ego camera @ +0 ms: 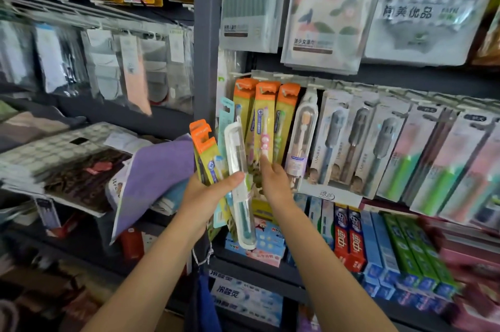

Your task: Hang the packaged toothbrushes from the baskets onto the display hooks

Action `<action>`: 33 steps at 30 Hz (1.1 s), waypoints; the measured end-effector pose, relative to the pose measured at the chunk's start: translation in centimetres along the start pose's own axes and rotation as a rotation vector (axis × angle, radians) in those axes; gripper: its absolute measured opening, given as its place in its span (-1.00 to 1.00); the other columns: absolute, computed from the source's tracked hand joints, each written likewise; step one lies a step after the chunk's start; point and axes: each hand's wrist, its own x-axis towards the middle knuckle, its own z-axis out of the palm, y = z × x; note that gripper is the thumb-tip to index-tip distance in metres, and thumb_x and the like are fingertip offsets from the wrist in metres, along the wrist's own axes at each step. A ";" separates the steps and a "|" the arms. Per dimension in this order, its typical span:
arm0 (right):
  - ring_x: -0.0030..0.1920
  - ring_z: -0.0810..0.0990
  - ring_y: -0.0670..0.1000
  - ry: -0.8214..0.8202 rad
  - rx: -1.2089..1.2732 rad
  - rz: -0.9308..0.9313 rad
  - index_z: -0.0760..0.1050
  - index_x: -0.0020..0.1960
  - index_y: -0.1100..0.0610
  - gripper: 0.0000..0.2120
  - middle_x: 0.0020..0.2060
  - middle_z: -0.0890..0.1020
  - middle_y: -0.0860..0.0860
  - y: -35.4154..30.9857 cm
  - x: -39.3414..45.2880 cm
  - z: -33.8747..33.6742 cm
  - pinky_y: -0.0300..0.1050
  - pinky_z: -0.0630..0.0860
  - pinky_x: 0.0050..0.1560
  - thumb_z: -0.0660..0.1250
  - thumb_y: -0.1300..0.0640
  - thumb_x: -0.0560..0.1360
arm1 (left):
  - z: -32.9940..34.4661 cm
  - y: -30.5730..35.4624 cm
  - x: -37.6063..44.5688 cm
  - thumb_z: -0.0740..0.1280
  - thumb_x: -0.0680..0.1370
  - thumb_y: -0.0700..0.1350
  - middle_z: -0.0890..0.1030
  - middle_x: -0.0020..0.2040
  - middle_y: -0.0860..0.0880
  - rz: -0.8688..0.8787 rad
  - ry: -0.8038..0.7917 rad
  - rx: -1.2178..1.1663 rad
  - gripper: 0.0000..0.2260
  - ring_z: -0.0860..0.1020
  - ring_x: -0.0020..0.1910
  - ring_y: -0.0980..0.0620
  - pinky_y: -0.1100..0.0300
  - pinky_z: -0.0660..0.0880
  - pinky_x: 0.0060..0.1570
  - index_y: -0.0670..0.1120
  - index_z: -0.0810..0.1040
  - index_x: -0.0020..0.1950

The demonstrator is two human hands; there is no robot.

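While both arms reach up toward the rack, the scene reads so:

Left hand: the left hand (pixel 208 196) grips a fanned bundle of packs, thumb across the front; in it are a clear case (pixel 239 169) with a teal brush, orange-topped packs (pixel 203 147) and a teal card (pixel 226 120).
Right hand: the right hand (pixel 273 180) has its fingers raised to the bottom edge of the hung pink pack (pixel 265 126); whether it pinches the pack or only touches it I cannot tell.
Hung packs: three orange-topped packs hang side by side at the left end of the hook row (pixel 324 83), close beside the post (pixel 207 34); the pink pack is the middle one.
Room on the hooks: right of these hangs a beige brush (pixel 303 131), then grey packs (pixel 351 142) and green-pink packs (pixel 433 158), edge to edge along the row to its right end.
Open room: a narrow gap lies between the post and the first orange pack; the left-hand bundle stands just in front of it.
Below: toothpaste boxes (pixel 349 239) in red, blue and green fill the shelf under the hooks.
Writing: a pack (pixel 433 7) above reads 简美优品; a blue box (pixel 243 296) at the bottom reads 冷酸灵; the red box lettering is too blurred to read surely.
Left bay: a purple cloth (pixel 154 175) hangs over the shelf edge.
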 end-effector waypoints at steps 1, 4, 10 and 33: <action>0.33 0.49 0.12 0.002 -0.006 0.013 0.35 0.48 0.25 -0.44 0.35 0.50 0.16 0.5 0.4 -0.2 -0.03 0.41 0.27 0.11 -0.16 0.69 | 0.0 -0.1 -0.1 0.52 0.40 -0.12 0.72 0.12 0.00 -0.003 0.003 -0.004 -0.57 0.69 0.11 -0.02 -0.14 0.54 0.26 -0.03 0.61 0.27; -0.14 0.55 -0.07 0.078 0.020 -0.017 0.50 0.08 0.21 -0.60 -0.01 0.60 0.14 1.6 0.0 -0.6 -0.21 0.43 -0.25 0.34 -0.14 0.55 | -0.1 -0.3 -0.4 0.51 0.35 -0.10 0.73 0.07 -0.02 -0.046 0.001 -0.039 -0.61 0.70 0.06 -0.02 -0.10 0.57 0.20 -0.01 0.64 0.18; -0.23 0.55 -0.09 -0.187 0.185 -0.189 0.49 0.10 0.13 -0.69 -0.17 0.57 -0.01 1.6 -5.7 -1.7 -0.18 0.48 -0.18 0.32 -0.12 0.60 | -0.1 -0.6 -0.8 0.48 0.37 -0.09 0.74 0.01 -0.08 -0.108 0.024 -0.113 -0.68 0.72 -0.01 -0.08 0.00 0.63 -0.01 -0.04 0.66 0.11; -0.27 0.68 0.15 -0.110 0.056 -0.107 0.51 0.18 0.02 -0.83 -0.17 0.70 0.04 6.3 -12.5 -5.3 0.10 0.67 -0.24 0.36 0.03 0.60 | 1.2 -8.3 -3.5 0.47 0.48 -0.28 0.75 -0.08 -0.07 -0.340 -0.113 -0.120 -0.81 0.72 -0.11 -0.08 0.06 0.62 -0.25 -0.08 0.68 0.06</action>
